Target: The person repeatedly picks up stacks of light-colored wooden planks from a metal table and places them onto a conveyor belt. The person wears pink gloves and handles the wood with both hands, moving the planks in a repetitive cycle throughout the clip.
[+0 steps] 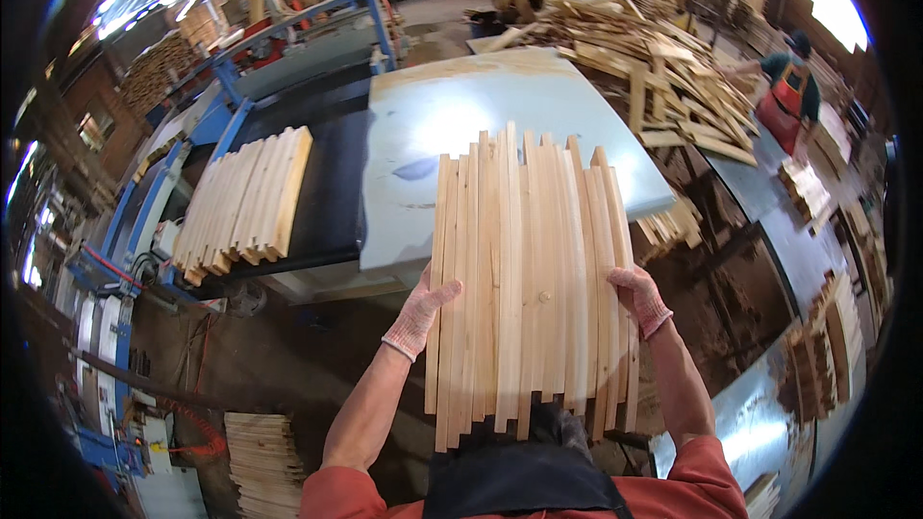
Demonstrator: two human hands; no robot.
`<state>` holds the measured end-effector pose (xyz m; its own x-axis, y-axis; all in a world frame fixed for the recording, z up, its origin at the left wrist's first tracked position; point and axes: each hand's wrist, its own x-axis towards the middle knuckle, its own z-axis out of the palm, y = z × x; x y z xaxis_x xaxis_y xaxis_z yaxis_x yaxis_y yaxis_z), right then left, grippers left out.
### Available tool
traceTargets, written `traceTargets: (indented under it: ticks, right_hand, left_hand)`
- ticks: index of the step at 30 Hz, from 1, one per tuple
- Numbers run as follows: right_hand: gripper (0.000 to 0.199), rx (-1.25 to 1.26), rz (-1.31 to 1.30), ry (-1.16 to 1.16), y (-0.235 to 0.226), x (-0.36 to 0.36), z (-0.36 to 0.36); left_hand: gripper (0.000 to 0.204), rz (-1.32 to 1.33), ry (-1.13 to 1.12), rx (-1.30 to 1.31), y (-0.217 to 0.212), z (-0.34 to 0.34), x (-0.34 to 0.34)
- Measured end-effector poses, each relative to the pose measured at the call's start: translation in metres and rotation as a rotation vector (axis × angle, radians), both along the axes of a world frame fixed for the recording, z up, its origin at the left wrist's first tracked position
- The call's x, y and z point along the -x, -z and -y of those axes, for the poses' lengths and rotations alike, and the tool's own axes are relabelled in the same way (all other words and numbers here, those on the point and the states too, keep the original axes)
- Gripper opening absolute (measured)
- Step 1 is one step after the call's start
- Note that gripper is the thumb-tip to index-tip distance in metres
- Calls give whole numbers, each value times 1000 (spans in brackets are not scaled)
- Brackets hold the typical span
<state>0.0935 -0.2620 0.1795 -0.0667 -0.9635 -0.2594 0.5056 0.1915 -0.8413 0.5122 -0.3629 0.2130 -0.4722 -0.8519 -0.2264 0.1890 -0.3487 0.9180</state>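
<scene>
Between my two gloved hands I hold a wide bundle of wooden strips [524,279], pressed together side by side, their ends uneven. My left hand [428,310] grips the bundle's left edge, thumb over the front. On the right edge, my right hand [640,296] clasps it the same way. The bundle is in front of my body, overlapping the near edge of a pale metal table [413,192]. Left of that table, another row of wooden strips [245,197] lies on a black conveyor belt [332,154].
A blue-framed machine [226,86] spans the belt. Loose boards [663,67] are heaped behind the table. At the far right a person in a red apron [786,106] works by a metal bench [760,168]. A stack of strips [261,466] stands low on the left.
</scene>
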Motion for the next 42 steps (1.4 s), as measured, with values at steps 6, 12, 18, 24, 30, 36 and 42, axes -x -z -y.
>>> traceTargets:
  ticks: [6, 12, 18, 24, 30, 36, 42]
  right_hand:
    - [61, -78, 15, -101, 25, -54, 148]
    - [39, -151, -169, -69, 33, -104, 280]
    - [31, -195, -166, -125, -19, -182, 402]
    - [24, -132, -130, -241, -3, -283, 513]
    - [54, -173, -141, -253, 7, -394, 566]
    - [70, -170, -575, -414, 24, -381, 583]
    - [98, -200, -1504, -405, -51, -414, 561]
  left_hand:
    - [96, 121, -139, -107, 8, 94, -68]
    - [88, 238, -206, -134, 23, 216, -104]
    - [107, 1383, -42, 132, -13, 341, -151]
    - [111, 1701, -238, 274, 16, 379, -206]
    - [103, 1710, -237, 362, 22, 390, -291]
    - [103, 1759, -202, 491, 24, 398, -301]
    - [102, 1618, -55, 688, 15, 391, -297]
